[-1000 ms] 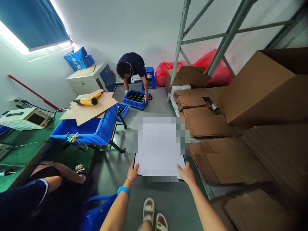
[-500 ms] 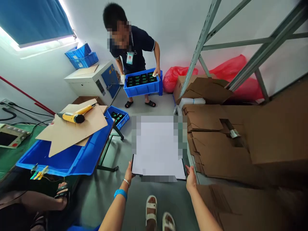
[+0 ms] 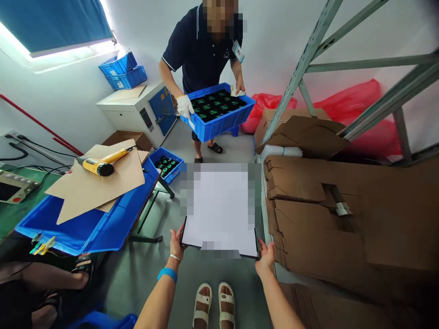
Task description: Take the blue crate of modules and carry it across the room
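Observation:
I hold a flat board with white paper on it [image 3: 219, 224] in front of me, its upper part blurred out. My left hand [image 3: 176, 244] grips its lower left corner and my right hand [image 3: 265, 256] grips its lower right corner. My feet in white sandals [image 3: 214, 305] stand on the grey floor below it. A blue band sits on my left wrist.
A person in a dark shirt stands ahead carrying a blue crate of green parts [image 3: 217, 110]. Flattened cardboard boxes [image 3: 318, 214] fill the rack at right. At left, a blue bin [image 3: 92, 219] holds cardboard sheets and a yellow heat gun [image 3: 99, 165]. A seated person's leg [image 3: 51, 278] is at lower left.
The person ahead lifted the blue crate off the floor, stood up and came closer. My view swung slightly; my hands kept hold of the board's lower corners.

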